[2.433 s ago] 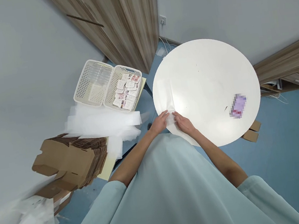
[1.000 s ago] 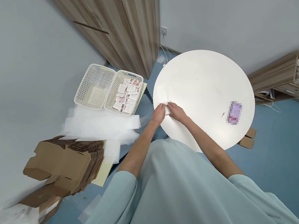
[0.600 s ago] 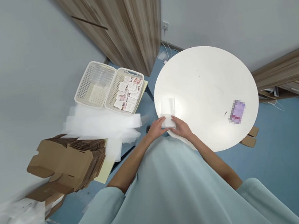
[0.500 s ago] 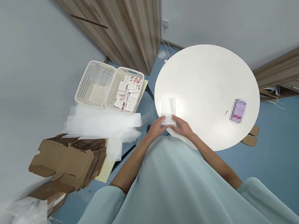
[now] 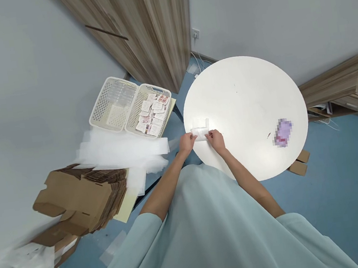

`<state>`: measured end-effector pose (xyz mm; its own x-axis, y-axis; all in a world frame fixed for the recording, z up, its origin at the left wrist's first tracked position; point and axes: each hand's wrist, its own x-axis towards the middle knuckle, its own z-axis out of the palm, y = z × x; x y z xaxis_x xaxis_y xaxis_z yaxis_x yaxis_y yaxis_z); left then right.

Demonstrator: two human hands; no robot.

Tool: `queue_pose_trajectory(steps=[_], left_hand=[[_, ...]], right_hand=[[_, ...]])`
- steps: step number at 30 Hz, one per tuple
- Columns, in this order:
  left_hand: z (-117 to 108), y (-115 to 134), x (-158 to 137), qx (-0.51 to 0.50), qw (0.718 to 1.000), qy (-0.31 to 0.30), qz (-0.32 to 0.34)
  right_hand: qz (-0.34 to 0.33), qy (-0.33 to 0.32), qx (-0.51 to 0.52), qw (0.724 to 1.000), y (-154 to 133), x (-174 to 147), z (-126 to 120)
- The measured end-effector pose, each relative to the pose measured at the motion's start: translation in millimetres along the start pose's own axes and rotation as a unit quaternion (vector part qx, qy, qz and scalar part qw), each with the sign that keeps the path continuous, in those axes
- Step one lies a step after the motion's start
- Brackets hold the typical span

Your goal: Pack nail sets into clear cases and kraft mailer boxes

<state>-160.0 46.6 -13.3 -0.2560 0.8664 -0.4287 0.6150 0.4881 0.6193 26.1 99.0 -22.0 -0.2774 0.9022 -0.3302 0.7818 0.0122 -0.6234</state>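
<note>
A translucent white packing sheet (image 5: 201, 133), partly rolled up, lies near the left edge of the white round table (image 5: 243, 95). At its left end, my left hand (image 5: 187, 143) grips the roll between thumb and fingers. My right hand (image 5: 216, 140) pinches the other end in the same way. A short flat flap of the sheet stretches beyond the roll, away from my body. Whatever may be inside the roll is hidden.
A pixelated purple item (image 5: 283, 132) lies on the table's right side. Left stand a basket of small printed packets (image 5: 152, 115), a basket with clear plastic pieces (image 5: 112, 103), stacked white sheets (image 5: 121, 148) and flattened cardboard boxes (image 5: 77, 191). A wooden cabinet (image 5: 153, 36) rises behind.
The sheet has been rolled further away from my body, so its flat part is shorter. Both hands have gone from lying over the near end to pinching the roll's two ends.
</note>
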Motion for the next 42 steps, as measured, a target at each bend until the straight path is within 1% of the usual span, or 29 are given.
queue_pose_trajectory(steps=[2, 3, 5, 6, 8, 10, 13, 17, 23, 27, 30, 33, 37, 40, 42], left_hand=[[0.4, 2.1, 1.9, 0.023, 1.0, 0.02, -0.008], [0.8, 3.4, 3.2, 0.037, 0.999, 0.04, 0.0], [2.1, 6.6, 6.5, 0.066, 0.994, 0.072, 0.054], [3.0, 8.3, 8.4, 0.079, 0.99, 0.071, 0.096], [4.9, 10.6, 12.5, 0.097, 0.979, 0.028, 0.176], [5.6, 10.5, 15.9, 0.105, 0.97, -0.024, 0.218], [2.6, 5.2, 18.2, 0.113, 0.965, -0.06, 0.228], [-5.0, -4.3, 15.8, 0.133, 0.961, -0.086, 0.226], [-5.6, -9.4, 3.4, 0.19, 0.937, -0.106, 0.273], [-1.0, -17.8, -13.8, 0.202, 0.931, -0.113, 0.282], [-0.1, -27.9, -29.8, 0.173, 0.939, -0.107, 0.278], [-3.4, -33.5, -40.1, 0.127, 0.952, -0.11, 0.257], [-12.3, -25.4, -36.0, 0.077, 0.971, -0.095, 0.205], [-17.2, -12.5, -23.3, 0.048, 0.982, -0.075, 0.166], [-17.8, -4.9, -13.8, 0.048, 0.987, -0.059, 0.138]], right_hand=[[0.002, 0.014, -0.016, 1.0, -3.6, 3.2, -1.1], [-0.014, 0.023, -0.032, 0.999, -5.7, 4.6, -1.8], [-0.076, 0.034, -0.074, 0.994, -9.6, 7.3, -3.2], [-0.113, 0.03, -0.093, 0.989, -11.1, 8.7, -3.9], [-0.172, 0.005, -0.12, 0.978, -12.5, 10.9, -4.9], [-0.198, -0.027, -0.129, 0.971, -11.9, 12.1, -5.8], [-0.2, -0.05, -0.12, 0.971, -9.4, 11.3, -7.2], [-0.185, -0.05, -0.117, 0.974, -5.2, 7.4, -9.3], [-0.222, -0.062, -0.141, 0.963, 10.4, -10.7, -6.2], [-0.236, -0.055, -0.156, 0.958, 22.3, -36.6, 4.2], [-0.255, -0.056, -0.152, 0.953, 27.4, -55.7, 8.9], [-0.253, -0.057, -0.132, 0.957, 27.8, -64.2, 6.1], [-0.207, -0.049, -0.098, 0.972, 19.3, -55.9, -3.2], [-0.143, -0.04, -0.077, 0.986, 9.3, -42.2, -8.1], [-0.098, -0.03, -0.062, 0.993, 4.0, -32.6, -9.3]])
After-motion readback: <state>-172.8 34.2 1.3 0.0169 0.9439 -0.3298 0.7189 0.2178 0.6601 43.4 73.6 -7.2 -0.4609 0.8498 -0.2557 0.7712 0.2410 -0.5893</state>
